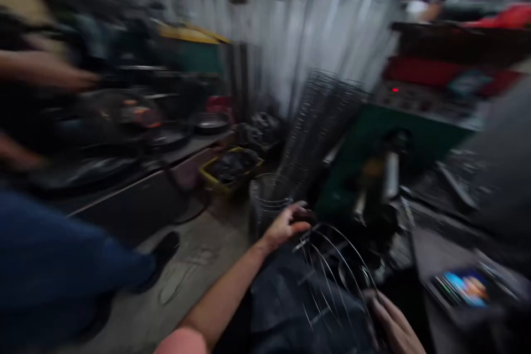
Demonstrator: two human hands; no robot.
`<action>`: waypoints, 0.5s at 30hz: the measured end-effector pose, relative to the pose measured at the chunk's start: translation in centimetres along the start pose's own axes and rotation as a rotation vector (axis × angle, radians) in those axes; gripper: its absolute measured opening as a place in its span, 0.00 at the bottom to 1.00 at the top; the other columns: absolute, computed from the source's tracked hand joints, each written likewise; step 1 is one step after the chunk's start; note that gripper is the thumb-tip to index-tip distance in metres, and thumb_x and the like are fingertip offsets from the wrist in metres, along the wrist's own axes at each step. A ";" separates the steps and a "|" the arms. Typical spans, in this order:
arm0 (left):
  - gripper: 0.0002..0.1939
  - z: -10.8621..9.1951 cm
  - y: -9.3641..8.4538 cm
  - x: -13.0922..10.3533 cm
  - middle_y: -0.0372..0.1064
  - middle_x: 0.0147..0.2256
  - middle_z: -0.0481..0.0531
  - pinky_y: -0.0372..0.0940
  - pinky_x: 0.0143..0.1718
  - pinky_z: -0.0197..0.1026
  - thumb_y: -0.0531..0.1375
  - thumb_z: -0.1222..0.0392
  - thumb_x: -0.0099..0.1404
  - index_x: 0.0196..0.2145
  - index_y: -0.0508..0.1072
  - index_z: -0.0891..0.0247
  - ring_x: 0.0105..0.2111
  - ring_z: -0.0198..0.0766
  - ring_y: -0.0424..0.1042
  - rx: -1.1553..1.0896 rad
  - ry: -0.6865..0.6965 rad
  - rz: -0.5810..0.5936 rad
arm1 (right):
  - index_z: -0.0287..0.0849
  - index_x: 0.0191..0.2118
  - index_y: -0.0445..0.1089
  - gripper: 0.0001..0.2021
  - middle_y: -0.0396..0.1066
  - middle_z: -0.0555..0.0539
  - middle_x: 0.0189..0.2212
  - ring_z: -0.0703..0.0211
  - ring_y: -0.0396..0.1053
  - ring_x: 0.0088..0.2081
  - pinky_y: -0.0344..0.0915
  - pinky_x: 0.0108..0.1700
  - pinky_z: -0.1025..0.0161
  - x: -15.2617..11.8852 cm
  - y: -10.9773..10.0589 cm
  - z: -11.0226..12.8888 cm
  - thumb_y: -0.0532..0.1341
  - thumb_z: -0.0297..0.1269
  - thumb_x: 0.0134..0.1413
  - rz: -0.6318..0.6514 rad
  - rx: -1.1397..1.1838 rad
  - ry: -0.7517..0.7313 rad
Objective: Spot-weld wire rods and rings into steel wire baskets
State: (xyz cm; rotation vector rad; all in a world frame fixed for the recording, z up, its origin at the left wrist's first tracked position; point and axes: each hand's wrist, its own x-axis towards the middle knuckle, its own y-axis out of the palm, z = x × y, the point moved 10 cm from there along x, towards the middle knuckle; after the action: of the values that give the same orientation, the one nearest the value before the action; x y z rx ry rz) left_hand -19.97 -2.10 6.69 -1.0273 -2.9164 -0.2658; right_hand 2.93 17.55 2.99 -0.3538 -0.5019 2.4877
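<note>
Over my dark-clad lap lies a round wire frame (341, 257) of thin concentric rings joined by short cross bars, like a fan guard. My right hand (394, 323) is closed on its near right rim, its fingers partly hidden and blurred. Beyond the frame's far left edge, my left hand (286, 227) has its thumb and fingers curled about something dark that I cannot make out. Just past that hand stands a stack of similar wire rings (269, 202). A green machine (352, 144) with metal arms faces me on the right.
Tall wire grids (319, 121) lean by the corrugated wall. A yellow-rimmed crate (231, 168) holds dark parts. At the left, a person in blue trousers (62, 265) works at a cluttered bench (136, 191). A lit phone (464, 287) lies on the right-hand surface.
</note>
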 end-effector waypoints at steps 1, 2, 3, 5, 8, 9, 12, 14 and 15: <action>0.27 0.2 -0.7 -0.1 0.66 0.44 0.54 0.56 0.48 0.44 0.63 0.56 0.51 0.49 0.66 0.60 0.46 0.43 0.63 -0.024 0.002 -0.071 | 0.44 0.36 0.72 0.21 0.71 0.45 0.37 0.53 0.69 0.39 0.67 0.36 0.62 -0.9 -0.7 -0.6 0.62 0.56 0.42 -0.068 0.041 0.051; 0.25 0.5 -1.2 -0.2 0.65 0.45 0.55 0.55 0.49 0.44 0.62 0.55 0.53 0.49 0.66 0.61 0.46 0.42 0.64 -0.044 0.004 -0.133 | 0.43 0.37 0.71 0.23 0.71 0.45 0.34 0.54 0.69 0.36 0.67 0.33 0.63 -1.4 -0.5 -1.0 0.62 0.57 0.41 -0.061 0.125 0.102; 0.25 1.0 -1.3 -0.6 0.66 0.44 0.55 0.55 0.50 0.45 0.62 0.54 0.53 0.49 0.66 0.61 0.45 0.41 0.64 -0.059 -0.001 -0.176 | 0.42 0.38 0.70 0.24 0.71 0.47 0.29 0.57 0.69 0.30 0.65 0.28 0.64 -1.5 0.0 -0.7 0.61 0.57 0.43 -0.035 0.215 0.109; 0.24 2.5 -0.3 -1.6 0.66 0.43 0.55 0.55 0.51 0.45 0.61 0.54 0.54 0.48 0.65 0.62 0.46 0.41 0.65 -0.108 -0.041 -0.200 | 0.40 0.38 0.68 0.24 0.66 0.51 0.22 0.63 0.64 0.22 0.61 0.22 0.67 -1.0 1.6 0.3 0.60 0.57 0.44 0.051 0.371 0.096; 0.27 4.8 4.1 -3.9 0.65 0.47 0.58 0.55 0.52 0.46 0.61 0.52 0.53 0.50 0.63 0.63 0.49 0.43 0.64 -0.135 -0.170 -0.069 | 0.41 0.35 0.64 0.23 0.62 0.55 0.18 0.68 0.59 0.18 0.57 0.19 0.70 -0.3 2.8 1.0 0.60 0.58 0.43 0.022 0.541 0.080; 0.29 5.3 5.8 -4.7 0.64 0.48 0.59 0.56 0.52 0.46 0.62 0.52 0.53 0.51 0.62 0.63 0.49 0.44 0.64 -0.132 -0.209 -0.010 | 0.41 0.35 0.63 0.23 0.61 0.56 0.18 0.68 0.59 0.17 0.57 0.19 0.71 -0.4 3.3 0.9 0.60 0.58 0.43 0.006 0.576 0.080; 0.33 6.0 9.9 -6.5 0.64 0.49 0.59 0.60 0.49 0.46 0.62 0.51 0.52 0.54 0.58 0.61 0.49 0.45 0.64 -0.116 -0.301 0.114 | 0.41 0.35 0.63 0.23 0.62 0.55 0.19 0.68 0.59 0.18 0.57 0.20 0.70 -1.4 4.9 0.5 0.59 0.59 0.44 0.020 0.637 0.044; 0.35 6.3 11.4 -7.2 0.65 0.48 0.57 0.63 0.45 0.45 0.64 0.51 0.49 0.53 0.58 0.59 0.47 0.45 0.66 -0.081 -0.365 0.139 | 0.41 0.34 0.63 0.24 0.62 0.54 0.20 0.68 0.59 0.19 0.58 0.22 0.70 -2.2 5.6 0.4 0.59 0.60 0.43 0.050 0.659 0.011; 0.34 6.4 11.8 -7.4 0.65 0.47 0.56 0.64 0.43 0.43 0.65 0.51 0.48 0.51 0.60 0.59 0.46 0.44 0.67 -0.053 -0.387 0.135 | 0.40 0.34 0.64 0.25 0.63 0.54 0.21 0.68 0.60 0.20 0.59 0.22 0.70 -2.5 5.8 0.3 0.58 0.60 0.43 0.064 0.671 0.009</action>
State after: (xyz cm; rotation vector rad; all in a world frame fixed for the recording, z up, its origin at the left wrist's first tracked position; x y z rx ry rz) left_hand -6.66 3.44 1.41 -1.4222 -3.1643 -0.1530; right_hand 2.04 11.54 1.15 -0.1095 0.3604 2.5367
